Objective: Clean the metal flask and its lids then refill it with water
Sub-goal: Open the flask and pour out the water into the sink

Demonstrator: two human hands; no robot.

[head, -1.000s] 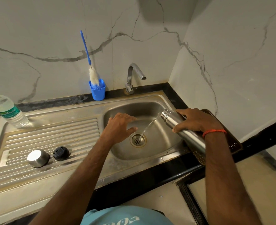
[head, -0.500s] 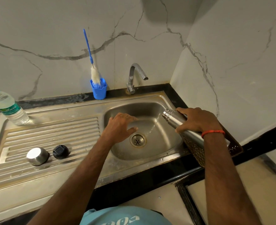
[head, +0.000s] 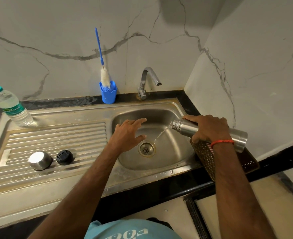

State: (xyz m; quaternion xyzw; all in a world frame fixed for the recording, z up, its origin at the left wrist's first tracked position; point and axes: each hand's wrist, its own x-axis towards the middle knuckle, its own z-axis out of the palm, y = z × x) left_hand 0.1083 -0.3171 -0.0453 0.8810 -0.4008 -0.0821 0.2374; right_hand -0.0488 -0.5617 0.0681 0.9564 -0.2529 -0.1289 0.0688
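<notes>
Two risks: the steel flask could slip from the right grip, curled round its middle as it lies tipped over the sink, or its thin stream could splash the rim. Left grip hovers spread and empty above the drain. Plastic bottle looks nearly full; blue cup holds a brush.

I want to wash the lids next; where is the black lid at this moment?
In the head view, the black lid lies on the ribbed drainboard, left of the sink basin, just right of the steel cap.
</notes>
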